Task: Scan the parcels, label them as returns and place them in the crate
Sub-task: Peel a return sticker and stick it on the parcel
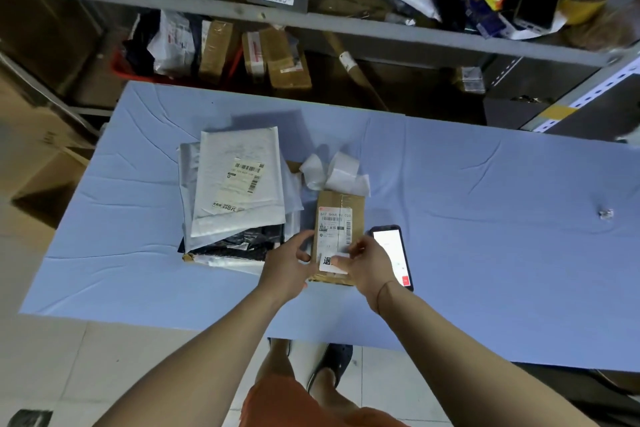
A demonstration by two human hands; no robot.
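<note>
Head view of a work table covered in pale blue sheet, with metal shelving behind it. A small brown cardboard parcel lies flat near the front edge of the table, its printed shipping label facing up. The left hand grips the parcel's near left corner, fingers curled round its edge. The right hand pinches a small white return sticker printed with a dark character, thumb pressed on it, against the near end of the parcel's top face, partly overlapping the shipping label. A strip of white label backing lies crumpled at the parcel's far end, touching it. Just right of the parcel lies a phone, screen lit and facing up, partly covered by the right hand. Left of the parcel sits a stack of soft mailers: a white padded mailer with a barcode label on top, grey and black bags beneath. A red crate holding several parcels stands on the lower shelf beyond the table's far left corner. A small crumpled scrap rests well apart on the table's right.
</note>
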